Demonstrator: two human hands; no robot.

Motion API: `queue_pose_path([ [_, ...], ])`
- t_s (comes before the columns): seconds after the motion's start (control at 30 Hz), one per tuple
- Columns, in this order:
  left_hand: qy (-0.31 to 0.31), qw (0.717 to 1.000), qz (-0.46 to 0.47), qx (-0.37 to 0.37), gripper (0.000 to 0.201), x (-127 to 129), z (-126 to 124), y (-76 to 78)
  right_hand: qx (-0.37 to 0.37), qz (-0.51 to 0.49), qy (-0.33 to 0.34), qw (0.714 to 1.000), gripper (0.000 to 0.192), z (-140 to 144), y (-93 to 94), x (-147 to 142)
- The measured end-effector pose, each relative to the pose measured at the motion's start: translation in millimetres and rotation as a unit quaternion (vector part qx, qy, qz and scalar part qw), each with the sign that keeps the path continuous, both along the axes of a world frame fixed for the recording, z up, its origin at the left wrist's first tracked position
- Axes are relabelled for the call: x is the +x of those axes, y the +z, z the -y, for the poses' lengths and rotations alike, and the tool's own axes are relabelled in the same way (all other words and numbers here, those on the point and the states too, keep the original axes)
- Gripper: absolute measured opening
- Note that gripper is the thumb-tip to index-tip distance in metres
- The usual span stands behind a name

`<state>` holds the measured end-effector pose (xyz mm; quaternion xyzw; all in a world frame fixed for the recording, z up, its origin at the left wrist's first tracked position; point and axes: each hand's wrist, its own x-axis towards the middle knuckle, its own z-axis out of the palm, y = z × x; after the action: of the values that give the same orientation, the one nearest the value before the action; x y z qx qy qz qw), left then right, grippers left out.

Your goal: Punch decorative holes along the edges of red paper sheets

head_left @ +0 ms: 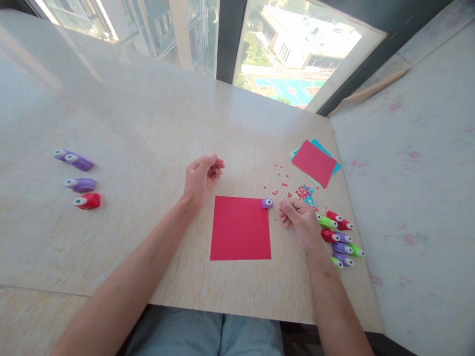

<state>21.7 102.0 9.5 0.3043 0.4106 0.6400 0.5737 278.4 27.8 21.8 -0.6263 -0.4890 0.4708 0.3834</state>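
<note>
A red square sheet of paper (240, 232) lies flat on the table in front of me. At its upper right corner sits a small purple craft punch (266, 203) with a white and dark round button. Just right of that punch is my right hand (300, 220), its fingers curled in and touching neither the punch nor the sheet. My left hand (202, 179) rests above the sheet's upper left corner, fingers loosely closed. Nothing shows in either hand. Tiny red and blue paper cutouts (306, 194) are scattered beyond my right hand.
Several red, green and purple punches (342, 248) cluster to the right of my right hand. Purple punches (80, 185) and a red one (87, 201) stand far left. Stacked coloured sheets (314, 163) lie at the back right, near the papered wall (415, 198). A window borders the table's back.
</note>
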Motion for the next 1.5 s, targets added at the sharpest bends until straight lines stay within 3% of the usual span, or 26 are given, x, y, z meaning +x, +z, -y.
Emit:
queue_pose_path([
  [0.17,-0.001,0.998,0.061,-0.014,0.016,-2.8,-3.8,2.0,-0.027,0.043,0.004,0.999,0.047,-7.2,3.9,-6.0],
  [0.57,-0.049,0.999,-0.01,0.008,0.019,-2.2,-1.0,-0.6,-0.036,0.136,0.065,0.988,0.051,-17.8,1.2,-2.3],
  [1.13,-0.051,0.996,-0.063,0.024,0.022,1.7,5.5,-3.1,-0.141,0.175,0.154,0.962,0.049,-32.9,19.4,-2.1],
  [1.5,-0.04,0.993,-0.103,0.038,0.022,2.8,10.0,-4.2,-0.118,0.148,0.152,0.97,0.053,-27.7,7.5,3.7],
])
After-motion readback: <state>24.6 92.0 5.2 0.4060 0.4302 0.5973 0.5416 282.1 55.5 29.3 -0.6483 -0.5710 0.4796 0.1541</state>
